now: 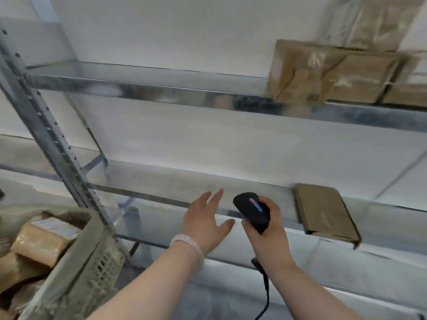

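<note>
Scanner [251, 211] in curled grip of right hand [269, 237], left hand [203, 225] spread just beside.

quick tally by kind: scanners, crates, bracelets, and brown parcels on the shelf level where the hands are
black scanner: 1, gripped by the right hand
brown parcel on the lower shelf: 1
grey crate: 1
bracelet: 1
total: 4
</note>
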The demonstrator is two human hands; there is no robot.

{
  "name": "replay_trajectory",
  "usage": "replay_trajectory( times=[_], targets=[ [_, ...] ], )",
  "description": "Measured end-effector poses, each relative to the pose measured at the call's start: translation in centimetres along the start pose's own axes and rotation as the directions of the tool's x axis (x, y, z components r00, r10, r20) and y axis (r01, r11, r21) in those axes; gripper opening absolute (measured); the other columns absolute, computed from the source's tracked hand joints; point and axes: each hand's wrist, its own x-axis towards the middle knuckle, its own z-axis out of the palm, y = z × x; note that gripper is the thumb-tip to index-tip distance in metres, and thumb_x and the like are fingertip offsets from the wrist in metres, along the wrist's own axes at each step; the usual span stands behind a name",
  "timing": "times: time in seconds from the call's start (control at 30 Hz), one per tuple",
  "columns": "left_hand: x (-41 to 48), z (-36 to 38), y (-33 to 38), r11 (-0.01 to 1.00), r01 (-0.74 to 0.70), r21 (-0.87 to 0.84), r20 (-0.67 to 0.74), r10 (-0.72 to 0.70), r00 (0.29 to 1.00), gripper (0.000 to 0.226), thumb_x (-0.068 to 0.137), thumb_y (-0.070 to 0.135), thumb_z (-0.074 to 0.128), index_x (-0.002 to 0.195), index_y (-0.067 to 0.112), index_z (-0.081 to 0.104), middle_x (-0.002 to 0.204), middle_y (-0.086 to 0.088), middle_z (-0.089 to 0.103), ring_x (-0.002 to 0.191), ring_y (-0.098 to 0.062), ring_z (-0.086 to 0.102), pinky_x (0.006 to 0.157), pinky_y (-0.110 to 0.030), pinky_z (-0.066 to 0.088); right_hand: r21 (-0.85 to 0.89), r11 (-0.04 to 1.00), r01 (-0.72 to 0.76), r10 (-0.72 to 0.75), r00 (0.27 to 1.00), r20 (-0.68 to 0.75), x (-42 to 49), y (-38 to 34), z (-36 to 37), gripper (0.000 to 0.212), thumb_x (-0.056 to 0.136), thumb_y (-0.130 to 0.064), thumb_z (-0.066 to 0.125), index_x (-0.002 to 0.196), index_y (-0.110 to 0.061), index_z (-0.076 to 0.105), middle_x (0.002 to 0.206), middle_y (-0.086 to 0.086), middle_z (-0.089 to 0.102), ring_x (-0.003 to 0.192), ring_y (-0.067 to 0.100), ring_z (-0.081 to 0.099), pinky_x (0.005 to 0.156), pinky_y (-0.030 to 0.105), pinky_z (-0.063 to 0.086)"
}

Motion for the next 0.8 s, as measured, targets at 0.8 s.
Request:
replay_trajectory(
  times=[0.8],
  targets=[
    [11.0, 23.5, 22.9, 0.985, 0.165, -0.049, 0.302, -0.143, 0.942, 0.078, 0.099, 0.051, 0.050, 0.160, 0.030, 0.006, 0.168, -0.005, 0.001, 0.154, -0.028, 0.001, 0.123, -0.040, 0.011, -0.147, 0.938, -0.313, 0.283, 0.940, -0.191, 13.8, 15.6, -30.7, 0.053, 0.085, -0.018, 0.071, 0.116, -0.049, 0.041, 0.101, -0.008, 0.065, 0.079, 0.021, 0.065, 0.066, 0.028, 0.048]
  ],
)
